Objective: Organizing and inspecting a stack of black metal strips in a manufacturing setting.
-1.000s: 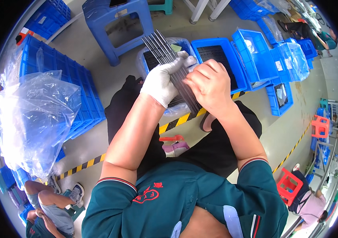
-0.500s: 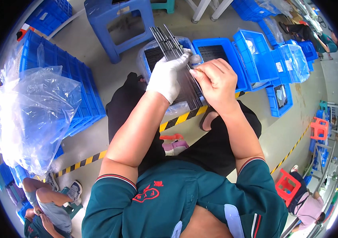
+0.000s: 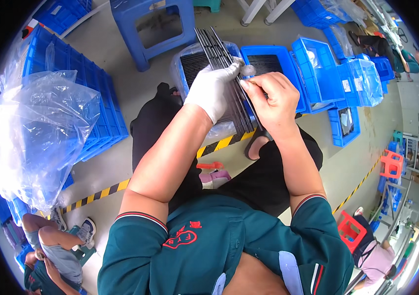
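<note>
My left hand (image 3: 212,91), in a white glove, is closed around a fanned bundle of thin dark rods (image 3: 215,51) that slants across the view. Beside its fingertips is a small grey fuzzy wad (image 3: 247,70); whether the fingers hold it, I cannot tell. My right hand (image 3: 276,96) is bare, its thumb and forefinger pinched together at the bundle's right edge. What lies in that pinch is too small to make out. Under the bundle stands a plastic-lined blue bin (image 3: 177,64) with similar rods. Another blue bin (image 3: 295,88) with dark rods stands to its right.
Stacked blue crates (image 3: 106,103) and a clear plastic bag (image 3: 37,132) stand at left. A blue stool (image 3: 143,49) is beyond the bins. More blue bins (image 3: 325,73) are at right. Yellow-black tape (image 3: 101,193) crosses the floor. Other people sit at lower left and lower right.
Both hands and the rods have shifted slightly to the right in the picture. My left fingertips and the grey wad sit a little higher. The grips look alike.
</note>
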A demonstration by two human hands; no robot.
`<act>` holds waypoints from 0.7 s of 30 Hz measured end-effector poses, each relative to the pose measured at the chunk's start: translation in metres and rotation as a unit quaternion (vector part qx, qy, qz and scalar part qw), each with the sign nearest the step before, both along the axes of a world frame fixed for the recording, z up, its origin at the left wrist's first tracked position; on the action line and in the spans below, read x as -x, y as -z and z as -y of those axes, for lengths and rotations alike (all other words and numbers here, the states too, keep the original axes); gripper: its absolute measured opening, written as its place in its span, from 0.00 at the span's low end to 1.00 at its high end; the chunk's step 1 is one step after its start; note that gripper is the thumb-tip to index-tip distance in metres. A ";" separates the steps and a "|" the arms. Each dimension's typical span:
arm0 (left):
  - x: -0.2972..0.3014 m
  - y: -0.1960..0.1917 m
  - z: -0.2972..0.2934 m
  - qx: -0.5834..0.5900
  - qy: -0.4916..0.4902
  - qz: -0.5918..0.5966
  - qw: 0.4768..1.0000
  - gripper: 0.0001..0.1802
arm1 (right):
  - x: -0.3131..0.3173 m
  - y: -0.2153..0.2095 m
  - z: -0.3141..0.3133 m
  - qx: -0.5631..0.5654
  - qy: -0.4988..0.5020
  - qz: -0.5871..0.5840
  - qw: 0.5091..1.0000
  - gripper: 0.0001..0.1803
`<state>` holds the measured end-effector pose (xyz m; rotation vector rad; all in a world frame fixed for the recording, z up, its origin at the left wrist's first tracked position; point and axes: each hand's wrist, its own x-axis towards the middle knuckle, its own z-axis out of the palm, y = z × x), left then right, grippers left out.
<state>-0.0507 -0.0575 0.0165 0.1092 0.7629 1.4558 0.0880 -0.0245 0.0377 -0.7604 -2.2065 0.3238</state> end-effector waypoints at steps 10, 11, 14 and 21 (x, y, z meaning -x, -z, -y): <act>0.002 0.014 -0.002 -0.017 -0.026 0.024 0.999 0.07 | -0.004 -0.006 -0.009 0.017 -0.081 0.023 0.996 0.05; 0.004 0.010 -0.002 -0.015 -0.024 0.028 0.999 0.06 | -0.003 -0.004 -0.007 0.017 -0.081 0.025 0.996 0.05; 0.004 0.007 -0.004 -0.017 -0.027 0.024 0.999 0.07 | 0.005 0.001 -0.001 -0.004 0.024 -0.059 0.998 0.08; 0.009 0.010 0.001 -0.035 -0.004 0.101 0.994 0.07 | -0.011 -0.010 -0.008 0.221 -0.025 -0.111 0.969 0.03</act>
